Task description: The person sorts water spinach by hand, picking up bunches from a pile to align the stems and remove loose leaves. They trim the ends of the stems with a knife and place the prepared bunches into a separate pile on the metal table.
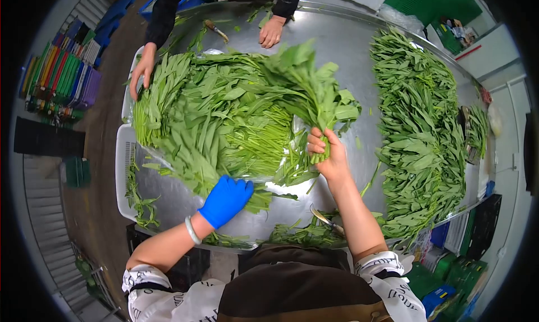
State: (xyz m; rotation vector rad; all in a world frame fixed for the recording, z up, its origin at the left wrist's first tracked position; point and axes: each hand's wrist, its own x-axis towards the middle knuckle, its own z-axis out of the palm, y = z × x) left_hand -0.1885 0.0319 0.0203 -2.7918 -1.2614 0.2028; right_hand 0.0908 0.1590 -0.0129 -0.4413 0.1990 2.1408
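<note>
While the right hand (328,153) clasps greens (303,81), the sleeve lettering (401,291) is illegible.

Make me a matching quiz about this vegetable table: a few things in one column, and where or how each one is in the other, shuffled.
Things:
1. left hand
2. right hand
3. long row of greens
4. co-worker's hand

Descriptions:
A. rests near the far edge of the table
B. wears a blue glove
C. bare, fingers closed round a bunch of greens
D. lies along the table's right side

Pairs: 1-B, 2-C, 3-D, 4-A
</note>
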